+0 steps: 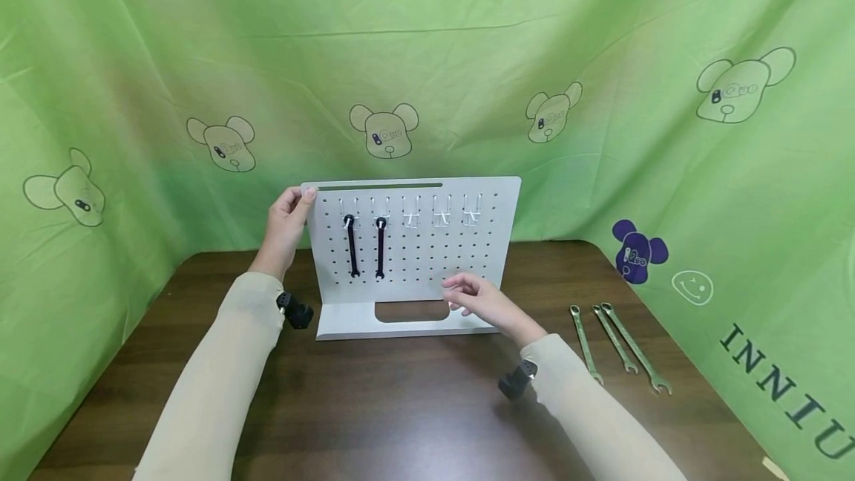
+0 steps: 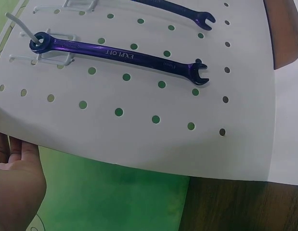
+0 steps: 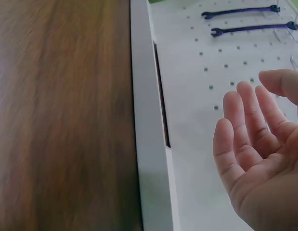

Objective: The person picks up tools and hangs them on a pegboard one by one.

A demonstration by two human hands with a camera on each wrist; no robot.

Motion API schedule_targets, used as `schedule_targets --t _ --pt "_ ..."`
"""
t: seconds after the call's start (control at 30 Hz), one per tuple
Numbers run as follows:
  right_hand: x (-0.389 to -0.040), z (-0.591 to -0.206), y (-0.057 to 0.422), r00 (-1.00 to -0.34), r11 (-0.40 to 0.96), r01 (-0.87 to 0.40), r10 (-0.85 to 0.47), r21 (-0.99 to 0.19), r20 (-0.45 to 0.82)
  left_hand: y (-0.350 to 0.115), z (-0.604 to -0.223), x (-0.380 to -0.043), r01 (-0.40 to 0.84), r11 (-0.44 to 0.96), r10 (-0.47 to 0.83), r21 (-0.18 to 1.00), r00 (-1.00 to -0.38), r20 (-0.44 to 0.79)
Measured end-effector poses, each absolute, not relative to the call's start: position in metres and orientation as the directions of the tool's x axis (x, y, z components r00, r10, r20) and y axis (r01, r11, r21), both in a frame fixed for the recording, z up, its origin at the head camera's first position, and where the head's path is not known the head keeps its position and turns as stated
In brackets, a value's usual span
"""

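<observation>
A white pegboard [image 1: 427, 266] stands upright on its own base on the brown table. My left hand [image 1: 286, 228] grips its upper left corner, thumb in front and fingers behind the edge. Two dark purple combination wrenches hang by their ring ends from hooks: the left wrench [image 2: 120, 55] and the right wrench [image 1: 381, 247]. To their right, several hooks [image 1: 441, 212] hold nothing. In front of the board's lower right part my right hand [image 1: 486, 304] hovers with relaxed, slightly bent fingers and nothing in them; the palm shows in the right wrist view.
Three silver-looking combination wrenches [image 1: 631, 347] lie side by side on the table [image 1: 401, 407], right of the board. The board's base has a long cutout [image 1: 410, 311]. A green printed curtain [image 1: 427, 58] hangs close behind the table and along its sides.
</observation>
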State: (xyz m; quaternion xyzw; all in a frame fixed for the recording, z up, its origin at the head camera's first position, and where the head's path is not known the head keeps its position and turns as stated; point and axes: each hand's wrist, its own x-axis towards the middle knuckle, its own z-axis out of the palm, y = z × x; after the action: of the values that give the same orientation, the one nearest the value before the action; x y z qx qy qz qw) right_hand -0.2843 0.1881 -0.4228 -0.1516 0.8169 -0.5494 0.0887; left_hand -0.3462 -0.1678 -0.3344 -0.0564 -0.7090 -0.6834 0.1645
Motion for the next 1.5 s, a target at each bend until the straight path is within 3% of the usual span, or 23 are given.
schedule_targets --t 0.53,1.5 --pt "-0.258 -0.435 0.263 -0.961 0.346 -0.065 -0.273 -0.936 -0.034 -0.169 -0.336 -0.344 0.289 0.072 -0.147 0.955 -0.943 0.297" --pt "-0.206 -0.453 0.393 -0.997 0.563 0.006 -0.056 -0.826 -0.045 -0.167 -0.333 -0.344 0.294 0.070 -0.134 0.953 -0.944 0.301"
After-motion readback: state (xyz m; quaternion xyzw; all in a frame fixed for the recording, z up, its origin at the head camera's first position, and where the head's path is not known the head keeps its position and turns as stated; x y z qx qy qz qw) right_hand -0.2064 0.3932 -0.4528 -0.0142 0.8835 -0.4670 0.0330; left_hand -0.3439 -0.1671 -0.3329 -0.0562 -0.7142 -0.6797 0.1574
